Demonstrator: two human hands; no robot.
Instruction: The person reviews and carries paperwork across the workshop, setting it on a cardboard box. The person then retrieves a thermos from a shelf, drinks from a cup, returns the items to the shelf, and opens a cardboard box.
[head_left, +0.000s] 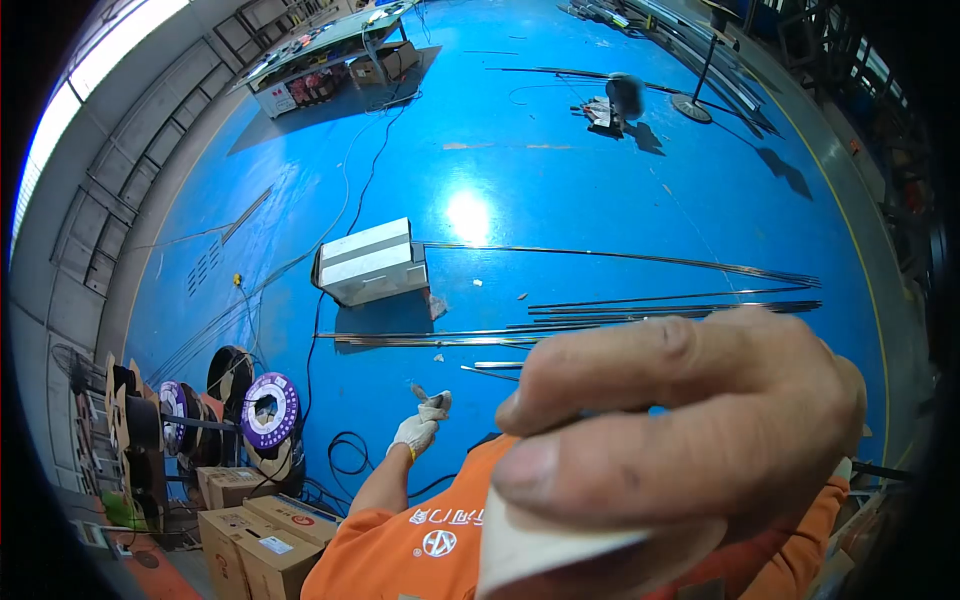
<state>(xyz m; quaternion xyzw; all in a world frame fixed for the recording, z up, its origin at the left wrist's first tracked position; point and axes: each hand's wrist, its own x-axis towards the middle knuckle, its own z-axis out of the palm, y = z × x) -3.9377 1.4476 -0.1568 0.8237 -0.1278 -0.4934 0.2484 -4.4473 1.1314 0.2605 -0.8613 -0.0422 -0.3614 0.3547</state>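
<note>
Very near the camera, my right hand (690, 420) is bare, with its fingers bent and closed together. Under its fingertips is a whitish, curved piece (590, 555), perhaps a glove; it is too close and cut off to make out fully. Lower down and farther away, my left hand (418, 430) wears a pale glove with greyish fingertips. Its fingers are apart above the blue floor (400, 190), and I see nothing held in them. Long thin metal strips (430, 341) lie on the floor beyond both hands, partly hidden by my right hand.
A white box (370, 262) sits on the floor ahead. Cable spools (270, 410) and cardboard boxes (265, 545) stand at the lower left. At the back are a workbench (325, 45), a round-based stand (692, 108) and long metal profiles (690, 45). Cables cross the floor.
</note>
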